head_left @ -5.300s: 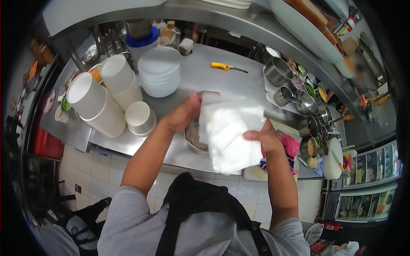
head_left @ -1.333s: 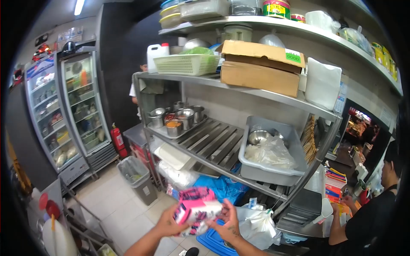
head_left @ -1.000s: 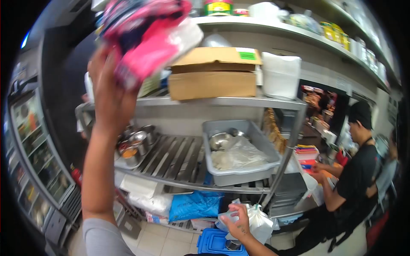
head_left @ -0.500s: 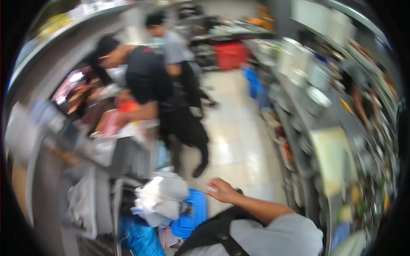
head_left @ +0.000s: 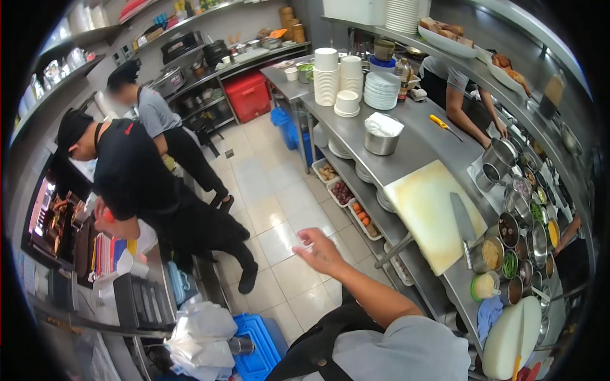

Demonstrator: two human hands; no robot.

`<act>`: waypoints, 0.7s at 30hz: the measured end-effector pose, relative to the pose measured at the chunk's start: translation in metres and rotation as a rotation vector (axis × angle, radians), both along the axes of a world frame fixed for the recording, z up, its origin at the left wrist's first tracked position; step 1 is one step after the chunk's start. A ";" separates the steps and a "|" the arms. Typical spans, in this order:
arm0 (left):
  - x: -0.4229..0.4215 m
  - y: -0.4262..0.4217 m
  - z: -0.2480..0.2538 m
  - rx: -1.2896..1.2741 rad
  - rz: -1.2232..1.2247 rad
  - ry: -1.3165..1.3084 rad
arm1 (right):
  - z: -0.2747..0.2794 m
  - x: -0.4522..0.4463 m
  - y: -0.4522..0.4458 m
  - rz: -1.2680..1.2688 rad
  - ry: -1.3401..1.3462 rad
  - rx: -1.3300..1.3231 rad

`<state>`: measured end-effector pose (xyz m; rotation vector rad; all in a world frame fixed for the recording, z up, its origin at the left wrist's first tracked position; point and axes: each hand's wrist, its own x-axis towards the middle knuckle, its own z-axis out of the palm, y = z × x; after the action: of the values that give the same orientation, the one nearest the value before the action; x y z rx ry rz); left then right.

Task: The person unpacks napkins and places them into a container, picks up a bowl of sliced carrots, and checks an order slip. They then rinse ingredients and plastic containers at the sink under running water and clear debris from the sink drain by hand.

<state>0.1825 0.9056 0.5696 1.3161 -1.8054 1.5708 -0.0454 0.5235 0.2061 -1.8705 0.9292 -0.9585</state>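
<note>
My right hand (head_left: 318,252) reaches out above the tiled floor in front of my body, its fingers loosely curled and apart. Nothing is in it. Closest on its right is the steel work table, where a stained white cutting board (head_left: 422,213) lies with a broad knife (head_left: 464,223) on it. Down to the left are a blue lidded box (head_left: 257,355) and white plastic bags (head_left: 197,333), both apart from the hand. My left hand is out of view.
Two people in dark aprons stand at the left counter (head_left: 117,295); another person works across the steel table (head_left: 413,149). Stacked bowls (head_left: 326,82), plates (head_left: 382,90) and a steel pot (head_left: 382,141) stand on it. A red cooler (head_left: 249,95) sits at the back. Tiled floor (head_left: 270,254) runs between.
The view has turned to the right and sharpened, so more of the steel table shows. My right hand stays stretched forward and empty.
</note>
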 end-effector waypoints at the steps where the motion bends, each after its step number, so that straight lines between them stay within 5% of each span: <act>1: 0.004 -0.033 -0.033 0.059 -0.057 0.049 | -0.004 -0.016 -0.026 -0.082 -0.006 0.060; 5: 0.130 -0.085 -0.355 0.078 0.189 1.652 | -0.010 -0.097 -0.117 -0.326 -0.025 -0.141; 7: 0.047 -0.155 -0.409 0.299 0.324 2.451 | -0.022 -0.131 -0.166 -0.454 -0.074 -0.072; 8: 0.049 -0.168 -0.462 0.599 0.364 2.518 | -0.022 -0.146 -0.189 -0.444 -0.077 -0.073; 10: 0.016 -0.212 -0.491 1.059 0.531 2.201 | -0.002 -0.169 -0.218 -0.542 0.023 -0.087; 11: 0.016 -0.233 -0.500 1.040 0.526 2.224 | 0.002 -0.175 -0.234 -0.521 0.032 -0.098; 13: 0.013 -0.273 -0.512 1.360 0.393 1.797 | 0.007 -0.183 -0.264 -0.540 0.089 -0.140; 14: -0.004 -0.315 -0.464 1.378 0.383 1.833 | 0.008 -0.184 -0.281 -0.504 0.099 -0.164; 21: 0.031 -0.463 -0.451 1.376 0.448 1.585 | -0.003 -0.157 -0.379 -0.546 0.284 -0.238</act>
<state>0.2140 0.4425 0.1186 2.3706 -1.1718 -1.0483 -0.2026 0.1447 0.2035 -2.0269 1.6137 -1.1786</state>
